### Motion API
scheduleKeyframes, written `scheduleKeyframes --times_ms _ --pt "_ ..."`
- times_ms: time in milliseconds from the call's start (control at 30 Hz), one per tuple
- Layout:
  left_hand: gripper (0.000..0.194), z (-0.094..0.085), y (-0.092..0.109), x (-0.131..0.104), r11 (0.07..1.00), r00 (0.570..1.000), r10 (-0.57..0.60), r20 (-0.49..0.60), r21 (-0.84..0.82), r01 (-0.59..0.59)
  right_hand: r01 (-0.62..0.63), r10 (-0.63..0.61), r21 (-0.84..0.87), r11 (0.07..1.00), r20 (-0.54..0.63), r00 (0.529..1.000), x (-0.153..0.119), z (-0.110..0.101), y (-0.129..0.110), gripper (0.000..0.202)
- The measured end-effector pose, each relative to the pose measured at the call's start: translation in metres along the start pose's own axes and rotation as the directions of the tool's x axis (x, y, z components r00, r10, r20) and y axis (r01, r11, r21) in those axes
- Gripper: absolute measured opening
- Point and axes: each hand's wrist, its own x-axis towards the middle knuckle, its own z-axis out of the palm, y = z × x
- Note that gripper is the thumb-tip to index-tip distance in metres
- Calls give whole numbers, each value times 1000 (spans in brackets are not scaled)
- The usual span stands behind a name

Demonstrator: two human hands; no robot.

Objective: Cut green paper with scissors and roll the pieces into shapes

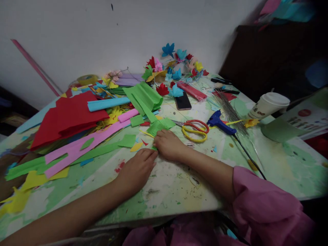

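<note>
My left hand and my right hand meet at the middle of the table, fingers curled and fingertips together. A bit of green crepe paper shows at their fingertips, pinched between them; most of it is hidden. Just beyond my right hand lie green cut paper pieces, partly under its knuckles. Scissors with red and yellow handles rest to the right, blades pointing left. Farther right is a blue glue gun with a black cord.
Folded red paper, pink strips and a green crepe sheet cover the left side. Paper flowers crowd the back near a phone. Thin wires, a lidded cup and a printed bag stand right.
</note>
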Motion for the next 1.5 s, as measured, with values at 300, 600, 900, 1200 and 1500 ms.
scheduleKeyframes --times_ms 300,600,900,1200,1500 --pt "32 1 2 -7 993 994 -105 34 48 103 -72 72 12 997 -54 996 -2 5 2 24" --pt "33 -2 3 -6 992 992 -120 38 45 118 -193 202 108 975 -79 976 -4 4 10 22" --pt "27 -8 -3 1 976 995 -96 -7 -198 93 53 -1 346 937 -148 989 -12 3 13 14" --pt "31 -3 -24 9 796 887 -435 -157 -527 297 205 100 543 814 -478 873 -11 3 13 13" --pt "14 -3 -30 11 946 949 -179 -261 -310 93 322 -100 391 862 -492 865 -14 3 8 10"
